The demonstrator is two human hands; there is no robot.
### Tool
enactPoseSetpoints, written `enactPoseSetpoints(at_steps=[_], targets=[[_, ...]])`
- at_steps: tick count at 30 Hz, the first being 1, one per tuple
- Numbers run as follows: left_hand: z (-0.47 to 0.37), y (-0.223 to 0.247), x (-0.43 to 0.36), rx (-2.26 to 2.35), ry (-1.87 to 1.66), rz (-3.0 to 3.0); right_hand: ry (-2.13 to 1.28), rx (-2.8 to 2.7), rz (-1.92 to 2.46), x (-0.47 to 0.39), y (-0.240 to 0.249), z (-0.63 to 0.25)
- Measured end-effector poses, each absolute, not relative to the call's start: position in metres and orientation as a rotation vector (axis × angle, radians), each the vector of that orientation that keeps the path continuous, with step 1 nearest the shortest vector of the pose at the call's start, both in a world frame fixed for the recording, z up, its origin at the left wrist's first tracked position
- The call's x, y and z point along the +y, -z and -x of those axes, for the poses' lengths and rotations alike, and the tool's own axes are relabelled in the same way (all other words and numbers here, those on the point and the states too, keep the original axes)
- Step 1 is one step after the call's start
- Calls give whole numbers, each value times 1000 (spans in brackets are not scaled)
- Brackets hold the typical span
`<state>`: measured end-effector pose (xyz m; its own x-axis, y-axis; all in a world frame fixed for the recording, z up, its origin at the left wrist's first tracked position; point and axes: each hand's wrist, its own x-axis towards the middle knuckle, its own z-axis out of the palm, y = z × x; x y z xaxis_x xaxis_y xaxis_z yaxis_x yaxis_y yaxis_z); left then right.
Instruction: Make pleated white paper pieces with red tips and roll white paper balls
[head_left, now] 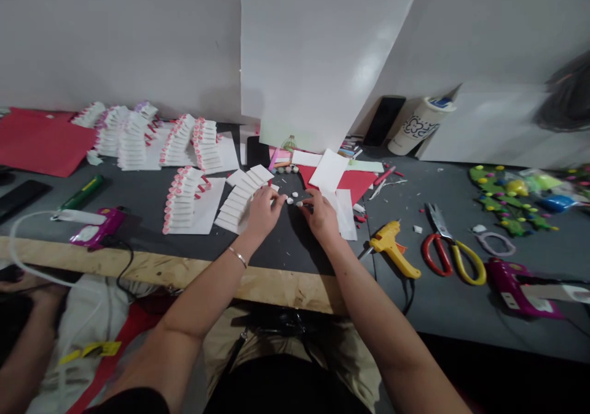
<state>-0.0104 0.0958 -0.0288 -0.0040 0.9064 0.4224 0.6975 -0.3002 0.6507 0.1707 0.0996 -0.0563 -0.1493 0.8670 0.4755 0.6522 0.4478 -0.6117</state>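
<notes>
My left hand (263, 211) is closed, with thumb and fingertips together at a small white lump (289, 200). Across from it, my right hand (321, 215) has its fingers bent inward at another small pale piece (299, 204); whether it grips that piece is hard to see. One more white lump (295, 194) lies just beyond the fingertips. Beside my left hand is a fanned row of white folded strips (235, 200), partly covered by the hand. White paper pieces (329, 169) and red sheet (364, 183) lie beyond and beside my right hand.
A yellow glue gun (391, 247) and red-and-yellow-handled scissors (445, 248) lie to the right. Finished-looking white strips with pink ends (180, 202) stand on the left. A purple device (99, 228) is near the front edge; another person's arm (32, 322) shows at lower left.
</notes>
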Motion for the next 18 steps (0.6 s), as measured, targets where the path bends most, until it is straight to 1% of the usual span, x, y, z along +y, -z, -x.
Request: enactPoseSetpoints(at_steps=[3,7,18], targets=[[7,31,100,1678,-963,-2337,-335,-1902,1280,102,62,-171],[2,36,103,1697,-736,-2449,-346,-1871,1277,103,68,-171],[4,29,99,1904,-634,-2529,-347,-1890,1328,102,60,-167]])
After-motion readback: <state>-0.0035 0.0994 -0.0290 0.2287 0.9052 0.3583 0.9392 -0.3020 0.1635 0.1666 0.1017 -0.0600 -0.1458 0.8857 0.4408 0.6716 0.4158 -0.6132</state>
